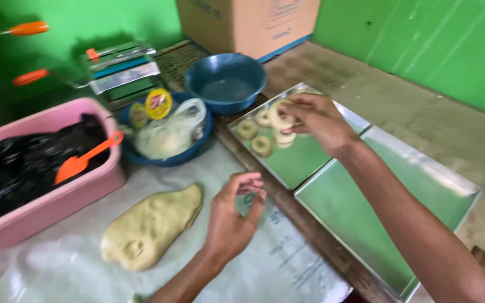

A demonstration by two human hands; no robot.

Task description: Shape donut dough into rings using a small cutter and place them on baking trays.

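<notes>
My right hand (315, 119) reaches over a shiny metal tray (304, 160) and pinches a pale ring of dough (280, 120) just above it. Several other dough rings (247, 129) lie on the tray's far end. My left hand (232, 219) hovers over the plastic-covered table with fingers curled and thumb apart; I see nothing in it. To its left lies a large yellowish lump of dough (151, 227).
A second metal tray (388, 224) sits beside the first. A pink tub (46, 205) with black plastic and an orange scoop (82, 160) stands left. Two blue bowls (227, 84) sit behind, one holding a plastic bag (166, 137). A cardboard box (248, 22) stands by the green wall.
</notes>
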